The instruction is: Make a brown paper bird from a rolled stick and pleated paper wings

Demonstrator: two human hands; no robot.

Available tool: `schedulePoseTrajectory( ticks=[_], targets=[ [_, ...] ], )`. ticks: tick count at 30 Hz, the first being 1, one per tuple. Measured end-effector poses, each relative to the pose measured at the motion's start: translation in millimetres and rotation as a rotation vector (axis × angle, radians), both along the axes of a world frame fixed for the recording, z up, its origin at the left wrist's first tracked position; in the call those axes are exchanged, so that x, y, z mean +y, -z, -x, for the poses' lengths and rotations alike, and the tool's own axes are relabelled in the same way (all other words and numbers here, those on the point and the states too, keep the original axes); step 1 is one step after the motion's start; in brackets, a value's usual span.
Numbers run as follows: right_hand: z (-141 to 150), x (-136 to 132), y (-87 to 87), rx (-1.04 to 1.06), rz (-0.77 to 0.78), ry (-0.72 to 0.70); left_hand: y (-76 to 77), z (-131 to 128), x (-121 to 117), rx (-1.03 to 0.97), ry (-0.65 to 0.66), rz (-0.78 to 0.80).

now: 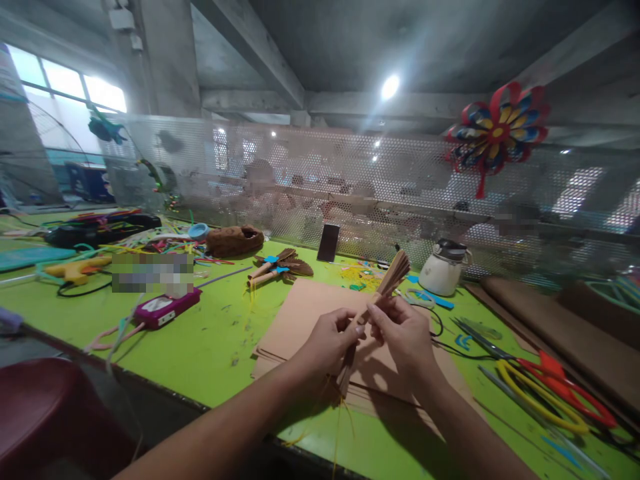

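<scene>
A narrow bundle of pleated brown paper [393, 279] slants upward between my hands, its folds fanning slightly at the top. My left hand [334, 339] closes around its middle. Just to the right, my right hand [403, 328] pinches the same bundle with thumb and fingers. Thin yellow strands [345, 410] hang near its lower end. Under my hands lies a stack of flat brown paper sheets [305, 310]. Beyond them rest small brown fan-like pieces [295, 268] with blue bands and rolled handles.
Red-handled scissors [565, 383] and a yellow-handled tool [543, 400] lie at right, near dark brown material [540, 313]. A white jar [441, 275] and a phone [329, 242] stand behind. Leftward are a purple power strip [167, 309], a yellow glue gun [75, 269] and a red stool [60, 420].
</scene>
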State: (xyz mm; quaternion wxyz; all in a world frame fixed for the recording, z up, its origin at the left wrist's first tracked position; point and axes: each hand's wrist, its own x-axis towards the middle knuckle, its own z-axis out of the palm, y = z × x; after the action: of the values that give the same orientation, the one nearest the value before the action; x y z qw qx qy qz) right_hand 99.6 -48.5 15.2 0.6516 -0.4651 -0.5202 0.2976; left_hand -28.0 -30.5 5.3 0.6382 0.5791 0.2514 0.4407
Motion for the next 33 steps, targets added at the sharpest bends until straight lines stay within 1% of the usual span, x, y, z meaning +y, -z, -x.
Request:
schedulePoseTrajectory(
  ticks=[5, 10, 13, 16, 22, 29, 33],
  targets=[
    [0.3, 0.6, 0.9, -0.028, -0.003, 0.022, -1.6, 0.5, -3.4, 0.013, 0.004, 0.017],
    [0.2, 0.9, 2.8, -0.057, -0.019, 0.034, 2.8, 1.5, 0.8, 0.042, 0.008, 0.005],
    [1.2, -0.5, 1.3, -0.071, -0.021, 0.05, 2.6, 1.8, 3.1, 0.07, -0.008, 0.007],
    [1.6, -1.1, 0.7, -0.078, -0.024, 0.06, 1.9, 1.8, 3.4, 0.054, 0.012, 0.012],
    [1.2, 0.1, 2.9, -0.071, -0.026, 0.052, 5.3, 1.6, 3.5, 0.05, 0.027, -0.028],
    [2.4, -1.6, 0.2, -0.074, -0.013, 0.053, 5.8, 2.7, 7.1, 0.081, 0.02, -0.01],
    [2.5, -1.6, 0.0, -0.071, -0.014, 0.041, 6.4, 3.9, 6.3, 0.08, 0.035, -0.032]
  ],
)
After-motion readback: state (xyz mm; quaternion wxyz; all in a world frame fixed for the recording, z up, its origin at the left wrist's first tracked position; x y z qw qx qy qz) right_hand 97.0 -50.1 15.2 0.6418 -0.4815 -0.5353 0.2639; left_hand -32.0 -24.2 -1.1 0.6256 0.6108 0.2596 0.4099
